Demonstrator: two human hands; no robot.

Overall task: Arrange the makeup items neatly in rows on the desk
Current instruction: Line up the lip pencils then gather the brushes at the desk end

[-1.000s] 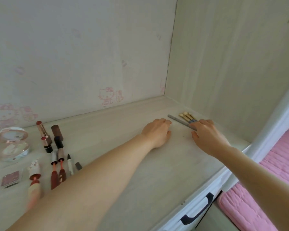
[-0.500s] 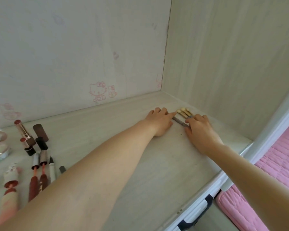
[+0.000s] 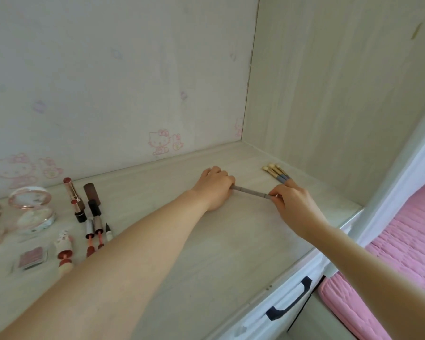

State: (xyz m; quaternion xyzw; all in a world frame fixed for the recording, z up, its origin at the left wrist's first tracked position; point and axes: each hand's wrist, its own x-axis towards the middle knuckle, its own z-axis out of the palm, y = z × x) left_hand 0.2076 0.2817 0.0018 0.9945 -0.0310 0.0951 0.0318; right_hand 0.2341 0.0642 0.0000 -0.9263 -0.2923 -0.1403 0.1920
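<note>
Two hands pinching one grey pencil [image 3: 252,192], left hand [image 3: 215,188], right hand [image 3: 291,204], brushes [image 3: 276,172] just beyond.

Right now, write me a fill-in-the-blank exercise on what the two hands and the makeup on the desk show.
1. Both hands hold one grey ____, one hand at each end.
2. The left hand grips one end and the right hand pinches the ____ end.
3. The small brushes lie near the wall on the ____ side of the desk.
4. The lipsticks lie on the ____ side of the desk.

Missing words: pencil; other; right; left
</note>
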